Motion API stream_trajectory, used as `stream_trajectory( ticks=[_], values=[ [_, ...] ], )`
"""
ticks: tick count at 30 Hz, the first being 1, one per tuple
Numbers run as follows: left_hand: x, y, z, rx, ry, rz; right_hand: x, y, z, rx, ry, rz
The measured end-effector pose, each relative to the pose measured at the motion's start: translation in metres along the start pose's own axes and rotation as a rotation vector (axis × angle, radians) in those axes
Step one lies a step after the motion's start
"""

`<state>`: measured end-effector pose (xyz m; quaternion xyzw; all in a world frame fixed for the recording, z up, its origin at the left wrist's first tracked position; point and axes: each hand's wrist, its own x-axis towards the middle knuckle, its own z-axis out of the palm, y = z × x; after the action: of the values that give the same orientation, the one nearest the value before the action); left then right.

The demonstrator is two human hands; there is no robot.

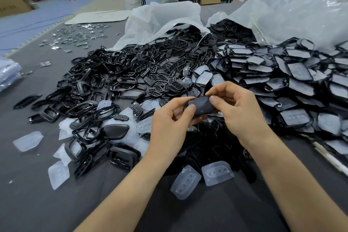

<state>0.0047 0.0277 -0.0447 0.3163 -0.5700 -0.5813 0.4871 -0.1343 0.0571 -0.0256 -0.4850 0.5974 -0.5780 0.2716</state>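
**Black shell pinched at both ends above the sorted heaps**

Far left on the grey tabletop (37,203): small shiny metal bits (75,37), kept well apart from everything else, probably so as not to vanish among the dark parts. Closer in, loose clear pads (28,141) and a heap of glossy black frames (90,88), tipped out within easy reach. Behind centre, perforated inserts (162,81) spilling from an open plastic bag (163,19), left as poured rather than tidied.

Centre front: left hand (169,120) clamped on the left end of a black shell (201,106), fingertips pinching its edge. Right hand (241,111) clamped on the opposite end, thumb tip pressing the upper face. Both hands close together, joined only through the shell. Held up clear of the pile, face toward the camera, seemingly for pressing a part in or checking a fit. Shell thus directly between the two hands, touching both, above the dark heap.

Further right: flat grey-faced pieces (282,73) overlapping like shingles, fanned out from a second bag (301,11), likely stock waiting its turn.
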Motion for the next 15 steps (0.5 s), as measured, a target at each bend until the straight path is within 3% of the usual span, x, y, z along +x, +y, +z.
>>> stream_trajectory(
  ticks=[7,15],
  values=[
    [-0.0008,0.0074,0.0002,-0.071,0.007,-0.098,-0.0004,0.0041,0.0017,0.023,0.005,0.091],
    [0.002,0.0067,0.0004,-0.075,0.044,-0.114,-0.0002,0.0025,-0.0011,0.232,-0.04,0.107]
  ],
)
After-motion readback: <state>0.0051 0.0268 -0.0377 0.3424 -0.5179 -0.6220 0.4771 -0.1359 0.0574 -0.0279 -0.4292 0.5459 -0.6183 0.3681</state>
